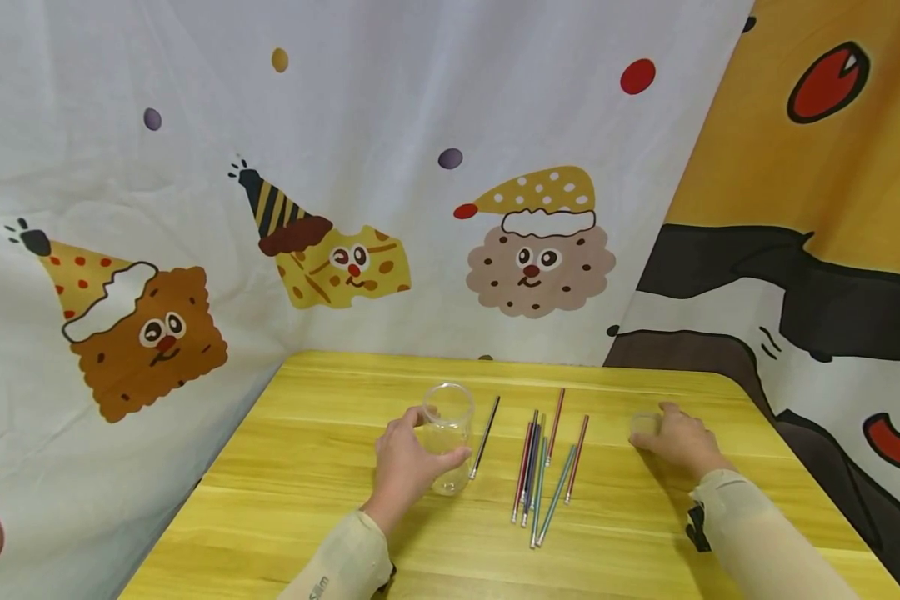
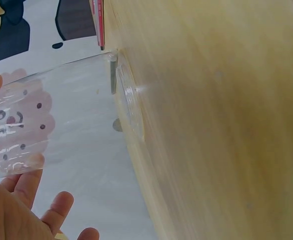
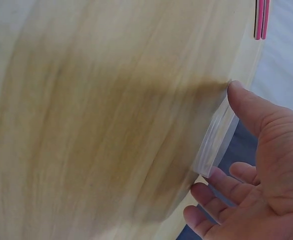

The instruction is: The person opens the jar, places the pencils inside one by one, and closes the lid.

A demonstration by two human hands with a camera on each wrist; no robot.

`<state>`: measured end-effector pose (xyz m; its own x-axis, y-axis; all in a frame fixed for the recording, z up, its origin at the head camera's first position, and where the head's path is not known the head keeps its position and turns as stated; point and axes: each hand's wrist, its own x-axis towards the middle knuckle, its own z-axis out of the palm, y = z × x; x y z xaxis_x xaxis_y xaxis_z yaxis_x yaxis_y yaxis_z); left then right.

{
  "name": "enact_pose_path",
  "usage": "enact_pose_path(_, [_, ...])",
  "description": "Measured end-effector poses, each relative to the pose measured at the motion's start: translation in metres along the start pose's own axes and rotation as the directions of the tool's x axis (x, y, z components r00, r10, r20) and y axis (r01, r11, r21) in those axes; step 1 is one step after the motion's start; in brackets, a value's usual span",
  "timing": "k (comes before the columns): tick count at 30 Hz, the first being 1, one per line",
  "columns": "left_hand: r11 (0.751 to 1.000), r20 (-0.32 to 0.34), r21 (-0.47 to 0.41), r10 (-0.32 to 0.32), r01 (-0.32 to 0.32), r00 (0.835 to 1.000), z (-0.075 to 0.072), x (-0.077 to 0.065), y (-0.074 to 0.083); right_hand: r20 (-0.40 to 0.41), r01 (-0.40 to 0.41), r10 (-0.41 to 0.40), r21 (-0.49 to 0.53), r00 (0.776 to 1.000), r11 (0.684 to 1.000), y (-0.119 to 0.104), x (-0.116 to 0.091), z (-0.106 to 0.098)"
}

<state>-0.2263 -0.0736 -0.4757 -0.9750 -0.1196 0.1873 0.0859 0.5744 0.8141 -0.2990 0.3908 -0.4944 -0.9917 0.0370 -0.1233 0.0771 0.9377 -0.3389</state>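
Note:
A clear plastic jar [image 1: 452, 437] stands upright on the table left of the pencils, its round mouth facing up. My left hand [image 1: 407, 460] grips it, thumb on the near side and fingers on the far side; the left wrist view shows the see-through wall of the jar [image 2: 81, 107] between them. Toward the right of the table, my right hand [image 1: 682, 440] holds a low, clear round lid [image 1: 644, 424] by its rim. In the right wrist view the thumb and fingers are on opposite sides of this lid [image 3: 210, 142], which lies flat at the tabletop.
Several pencils [image 1: 534, 475] in red, blue and green lie loosely grouped between the hands. One dark pencil [image 1: 485, 437] lies apart, close to the jar. A printed cartoon curtain [image 1: 390, 333] hangs behind the yellow wooden table [image 1: 270, 500].

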Motion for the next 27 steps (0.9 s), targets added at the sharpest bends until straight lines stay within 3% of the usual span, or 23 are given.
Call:
enact_pose_path(13, [1.0,-0.004,0.009,-0.002,0.002,1.0,0.001,0.001,-0.001,0.003,0.005,-0.005,-0.018,1.0,1.0,-0.002,0.0,-0.001])
enact_pose_path(16, [1.0,-0.001,0.001,-0.009,0.009,1.0,0.001,0.0,-0.001,-0.058,0.012,-0.014,-0.039,0.998,0.999,-0.011,0.001,0.002])
enact_pose_path(20, [1.0,-0.005,0.001,-0.018,0.018,1.0,0.0,-0.001,-0.001,-0.167,0.072,-0.084,-0.078,0.982,0.994,-0.038,0.004,0.006])
enact_pose_path(23, [1.0,-0.01,0.007,-0.024,0.024,1.0,0.0,-0.002,-0.001,-0.131,0.111,-0.119,-0.066,0.984,0.992,-0.061,0.005,0.007])
enact_pose_path(27, [1.0,-0.01,0.003,-0.006,0.006,1.0,0.001,-0.001,-0.001,-0.001,0.107,-0.107,-0.033,0.994,0.994,-0.081,0.005,0.013])
